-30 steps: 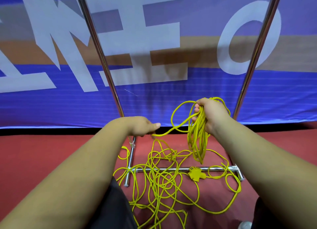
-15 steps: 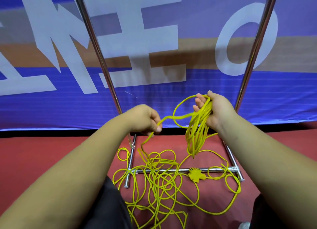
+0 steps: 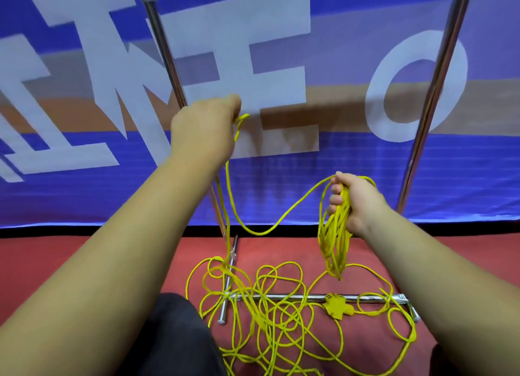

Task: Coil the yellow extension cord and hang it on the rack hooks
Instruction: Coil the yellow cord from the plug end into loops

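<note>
My right hand (image 3: 356, 204) grips a bundle of coiled loops of the yellow extension cord (image 3: 334, 243), which hang down below my fist. My left hand (image 3: 204, 129) is raised high and pinches a strand of the same cord; from it the strand sags in a low arc over to my right hand. The rest of the cord lies in a loose tangle (image 3: 270, 319) on the red floor, draped over the rack's base bar (image 3: 309, 297). A yellow multi-outlet end (image 3: 337, 309) rests on that bar. No rack hooks are in view.
Two chrome rack uprights rise at the left (image 3: 166, 54) and right (image 3: 433, 94), in front of a blue banner with white letters (image 3: 267, 164). A short foot bar (image 3: 228, 285) runs toward me. My dark-clad knee (image 3: 174, 339) sits at the bottom.
My left hand has risen up and away from my right hand, drawing a longer strand off the floor pile. My right hand has dropped a little with its bundle.
</note>
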The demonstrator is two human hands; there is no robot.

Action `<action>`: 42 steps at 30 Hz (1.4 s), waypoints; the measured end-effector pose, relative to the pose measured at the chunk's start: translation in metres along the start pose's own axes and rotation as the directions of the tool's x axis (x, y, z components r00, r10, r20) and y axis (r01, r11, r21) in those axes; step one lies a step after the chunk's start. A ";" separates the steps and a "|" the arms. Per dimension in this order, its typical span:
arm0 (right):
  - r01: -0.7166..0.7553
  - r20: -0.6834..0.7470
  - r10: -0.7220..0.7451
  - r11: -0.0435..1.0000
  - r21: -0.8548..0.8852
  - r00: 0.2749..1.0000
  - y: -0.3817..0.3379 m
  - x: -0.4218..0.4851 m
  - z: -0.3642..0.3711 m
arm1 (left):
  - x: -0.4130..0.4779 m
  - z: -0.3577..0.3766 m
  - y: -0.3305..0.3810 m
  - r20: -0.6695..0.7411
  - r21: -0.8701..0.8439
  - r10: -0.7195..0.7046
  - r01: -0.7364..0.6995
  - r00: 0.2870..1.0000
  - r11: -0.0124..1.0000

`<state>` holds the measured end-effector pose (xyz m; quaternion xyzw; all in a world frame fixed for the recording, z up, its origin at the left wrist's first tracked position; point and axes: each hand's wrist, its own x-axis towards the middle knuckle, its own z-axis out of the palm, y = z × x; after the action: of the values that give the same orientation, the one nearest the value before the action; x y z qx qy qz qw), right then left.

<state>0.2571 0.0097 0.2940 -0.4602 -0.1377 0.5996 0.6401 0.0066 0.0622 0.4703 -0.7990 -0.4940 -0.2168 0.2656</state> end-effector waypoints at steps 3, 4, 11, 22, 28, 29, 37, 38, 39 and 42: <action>0.004 0.025 -0.003 0.999 -0.040 1.000 0.002 -0.002 0.003 | -0.001 0.015 -0.005 0.422 0.201 -0.121 0.038 0.899 0.979; 0.010 0.022 -0.009 0.998 -0.065 1.000 0.003 -0.002 0.004 | -0.006 0.025 -0.005 0.565 0.257 -0.166 0.018 0.808 0.966; 0.084 0.049 -0.075 0.975 -0.208 0.996 0.007 -0.005 0.008 | -0.067 0.085 -0.001 0.878 -0.201 0.174 0.015 0.446 0.979; 0.064 0.048 -0.049 0.925 -0.375 0.998 0.015 -0.001 0.005 | -0.082 0.065 0.015 0.595 -0.738 0.501 0.182 0.628 0.650; -0.004 0.195 0.091 0.914 -0.405 0.976 0.023 -0.010 0.017 | -0.082 0.073 0.029 0.406 -0.851 0.370 0.198 0.836 0.486; -0.019 0.201 0.112 0.910 -0.415 0.973 0.025 -0.011 0.018 | -0.081 0.076 0.031 0.381 -0.849 0.313 0.194 0.870 0.492; -0.084 0.202 0.211 0.861 -0.501 0.956 0.031 -0.021 0.022 | -0.070 0.085 0.024 0.158 -0.566 0.173 -0.054 0.972 0.823; -0.082 0.218 0.229 0.845 -0.529 0.949 0.031 -0.022 0.022 | -0.068 0.084 0.021 0.155 -0.462 0.179 -0.088 0.972 0.883; -0.078 0.238 0.252 0.823 -0.562 0.938 0.031 -0.023 0.021 | -0.065 0.081 0.018 0.164 -0.356 0.192 -0.123 0.968 0.926; -0.058 0.274 0.325 0.733 -0.678 0.905 0.029 -0.026 0.019 | -0.060 0.081 0.011 0.357 -0.235 0.344 -0.273 0.868 0.933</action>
<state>0.2187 -0.0101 0.2922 -0.5435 -0.4092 0.6530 0.3329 -0.0017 0.0694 0.3699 -0.9151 -0.3815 -0.0499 0.1204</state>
